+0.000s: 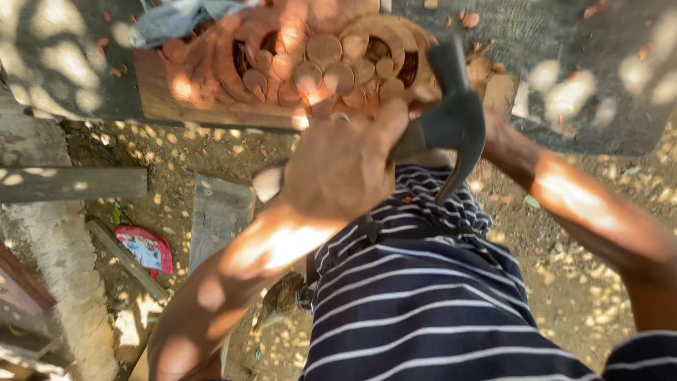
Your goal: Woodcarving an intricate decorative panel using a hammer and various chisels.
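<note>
On a dark bench (84,77) above chip-strewn dirt, the left hand (342,166) gripped a claw hammer (455,116) over the carved panel (303,63); the right hand's (497,116) grip could not be told.

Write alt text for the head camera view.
A person's left hand grips a claw hammer raised over a carved wooden panel of round, flower-like shapes; the right hand is mostly hidden behind the hammer head. Below are a striped shirt, wood chips on dirt and a plank.

The right hand (493,113) is hiding behind the hammer (455,120), its grip unclear. The carved wooden panel (296,70) is running off the far edge.
</note>
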